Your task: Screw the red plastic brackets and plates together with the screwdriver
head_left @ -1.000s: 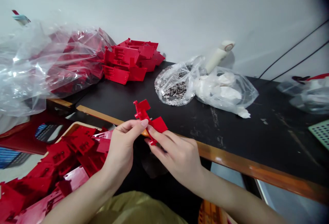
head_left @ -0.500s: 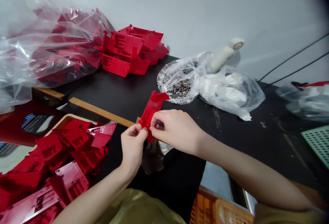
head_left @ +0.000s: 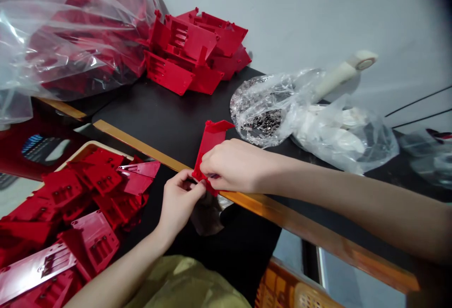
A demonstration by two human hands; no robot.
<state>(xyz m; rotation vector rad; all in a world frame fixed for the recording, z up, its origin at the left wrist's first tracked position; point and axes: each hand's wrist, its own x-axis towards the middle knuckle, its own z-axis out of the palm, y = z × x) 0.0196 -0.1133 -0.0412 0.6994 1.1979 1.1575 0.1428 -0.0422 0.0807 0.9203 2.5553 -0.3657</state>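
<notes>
A red plastic part (head_left: pixel 212 141), a flat plate with a raised flange at its far end, is held between my two hands over the table's front edge. My left hand (head_left: pixel 178 202) pinches its lower left corner between thumb and fingers. Curled over its near end is my right hand (head_left: pixel 235 164), closed, its fingertips pressed down on the part. Whether those fingertips also hold something small cannot be seen. To the left, a cream bin (head_left: pixel 88 144) is heaped with similar red parts (head_left: pixel 99 239), several showing slots and metal contacts.
A large clear bag (head_left: pixel 88 49) of red parts lies at the back left, beside a loose stack (head_left: pixel 194 49). Behind my right hand sit a bag of small shiny metal pieces (head_left: pixel 261 115) and a bag of white pieces (head_left: pixel 339 129). An orange basket (head_left: pixel 282 284) stands below the table.
My right hand has turned and closed further over the red part, and its forearm has swung up. My left hand keeps its pinch. The whole view has shifted slightly.
</notes>
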